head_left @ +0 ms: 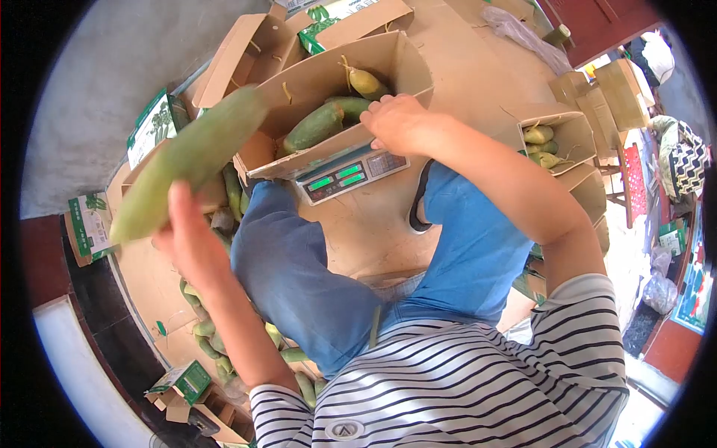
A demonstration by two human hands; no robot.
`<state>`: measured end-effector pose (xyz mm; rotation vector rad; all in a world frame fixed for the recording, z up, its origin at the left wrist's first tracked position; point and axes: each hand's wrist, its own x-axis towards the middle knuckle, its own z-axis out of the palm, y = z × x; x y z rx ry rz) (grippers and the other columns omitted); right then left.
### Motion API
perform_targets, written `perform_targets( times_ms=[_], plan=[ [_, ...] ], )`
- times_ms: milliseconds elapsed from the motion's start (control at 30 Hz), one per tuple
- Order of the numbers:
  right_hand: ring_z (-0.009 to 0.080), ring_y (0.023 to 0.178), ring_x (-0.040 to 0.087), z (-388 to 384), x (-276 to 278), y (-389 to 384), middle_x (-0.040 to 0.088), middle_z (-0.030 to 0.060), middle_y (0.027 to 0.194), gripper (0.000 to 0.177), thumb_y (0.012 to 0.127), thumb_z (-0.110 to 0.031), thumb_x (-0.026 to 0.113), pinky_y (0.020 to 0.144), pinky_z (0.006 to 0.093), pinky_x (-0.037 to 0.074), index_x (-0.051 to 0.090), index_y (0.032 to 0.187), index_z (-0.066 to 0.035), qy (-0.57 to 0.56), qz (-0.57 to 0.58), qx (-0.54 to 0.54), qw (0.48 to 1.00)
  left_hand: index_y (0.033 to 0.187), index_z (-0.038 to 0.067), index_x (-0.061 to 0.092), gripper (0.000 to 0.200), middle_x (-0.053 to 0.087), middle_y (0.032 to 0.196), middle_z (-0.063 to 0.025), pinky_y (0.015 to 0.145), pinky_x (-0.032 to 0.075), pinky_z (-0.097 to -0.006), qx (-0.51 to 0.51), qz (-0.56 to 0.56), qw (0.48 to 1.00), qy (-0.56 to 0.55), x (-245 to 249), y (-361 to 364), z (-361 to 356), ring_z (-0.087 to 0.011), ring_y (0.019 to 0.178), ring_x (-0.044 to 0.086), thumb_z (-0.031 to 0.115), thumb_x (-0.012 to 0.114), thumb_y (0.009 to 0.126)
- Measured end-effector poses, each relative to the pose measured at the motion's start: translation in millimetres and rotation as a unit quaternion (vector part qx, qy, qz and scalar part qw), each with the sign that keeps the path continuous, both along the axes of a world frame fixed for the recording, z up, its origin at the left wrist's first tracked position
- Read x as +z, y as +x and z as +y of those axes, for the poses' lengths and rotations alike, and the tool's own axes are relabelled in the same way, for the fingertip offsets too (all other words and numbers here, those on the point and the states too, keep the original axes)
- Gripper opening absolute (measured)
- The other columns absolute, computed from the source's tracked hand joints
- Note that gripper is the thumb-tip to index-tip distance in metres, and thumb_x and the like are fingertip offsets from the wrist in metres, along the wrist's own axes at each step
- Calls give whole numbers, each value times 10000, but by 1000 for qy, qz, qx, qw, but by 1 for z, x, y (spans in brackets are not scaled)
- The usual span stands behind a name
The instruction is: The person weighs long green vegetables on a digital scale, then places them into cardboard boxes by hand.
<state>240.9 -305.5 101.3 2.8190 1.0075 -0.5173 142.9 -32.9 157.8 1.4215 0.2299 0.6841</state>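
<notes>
My left hand (196, 237) holds up a long green melon (196, 164) on the left, its thumb along the side; both are smeared by motion. The melon is tilted beside an open carton (276, 160). My right hand (399, 125) is at the carton's near rim, fingers curled over the edge and thumb outside. Just behind its fingers, a green melon (317, 127) lies inside with another that is partly hidden. A yellowish melon (367, 84) with a curled stem rests at the far side. The carton stands on a digital scale (351, 179) with lit green displays.
Opened printed cartons (157, 127) stand at the left and back. A small carton (556, 142) with several melons is on the right. Loose melons (205, 328) lie on the cardboard floor (373, 243) by my left leg. A plastic bag (526, 37) lies at the back.
</notes>
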Motion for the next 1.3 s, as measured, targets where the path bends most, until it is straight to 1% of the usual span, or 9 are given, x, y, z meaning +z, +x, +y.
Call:
perform_targets(
  times_ms=[133,200,300,433,533,800,1000,1067,1300],
  plan=[
    [275,980,592,6,-8,-8,627,147,1011,340,749,-240,687,802,393,504,621,993,-12,8,-7,-45,999,1235,5,454,439,496,1226,-130,888,454,-399,-281,212,934,-64,0,19,-19,-241,1138,506,302,541,922],
    [283,873,659,8,0,-14,681,143,889,170,689,-104,658,705,371,536,700,839,-37,18,-23,-52,998,1231,6,461,426,518,1193,-117,875,449,-342,-287,277,913,90,4,3,-32,-204,1113,515,261,573,908],
    [276,971,621,14,4,-27,652,135,1015,247,680,-125,685,716,383,513,703,917,-58,18,-45,-46,998,1224,9,474,405,552,1127,-95,847,437,-273,-392,275,854,203,11,-12,-42,-156,1039,538,204,600,892],
    [247,1005,609,31,22,-35,638,104,1111,284,734,-227,672,756,404,498,697,1002,-135,-41,63,6,997,1175,0,508,334,588,1012,-73,797,440,-240,-406,249,830,291,34,-13,-77,-126,921,553,151,595,891],
    [267,1001,597,87,-25,-15,640,71,1099,376,732,-279,672,796,488,458,662,1086,-153,-57,81,-4,995,1148,-7,522,282,591,995,-79,791,445,-252,-391,191,836,333,23,13,-86,-128,913,551,136,563,908],
    [300,1019,575,58,17,-36,630,65,1111,387,747,-313,662,820,526,431,656,1106,-167,-5,62,34,998,1057,-10,517,248,570,980,-194,773,447,-412,-329,162,651,665,-40,55,-63,-351,904,569,152,546,871],
    [275,992,587,54,10,-29,642,49,1083,366,747,-312,664,793,502,443,663,1088,-176,-18,62,36,997,1043,3,519,279,556,1001,-200,747,443,-438,-341,225,612,677,-37,49,-77,-386,935,546,182,581,838],
    [265,1062,570,48,10,-29,633,47,1127,404,723,-300,691,861,492,433,657,1107,-179,3,83,13,996,1062,2,525,281,554,1005,-196,742,445,-430,-335,207,637,663,-38,48,-78,-379,903,549,162,585,839],
    [263,963,613,18,1,-21,644,43,1098,371,724,-290,700,747,485,472,669,1079,-188,-17,112,-31,993,1110,-14,528,318,575,960,-136,740,453,-357,-320,214,758,526,-34,64,-66,-243,809,566,178,595,865]
  ],
)
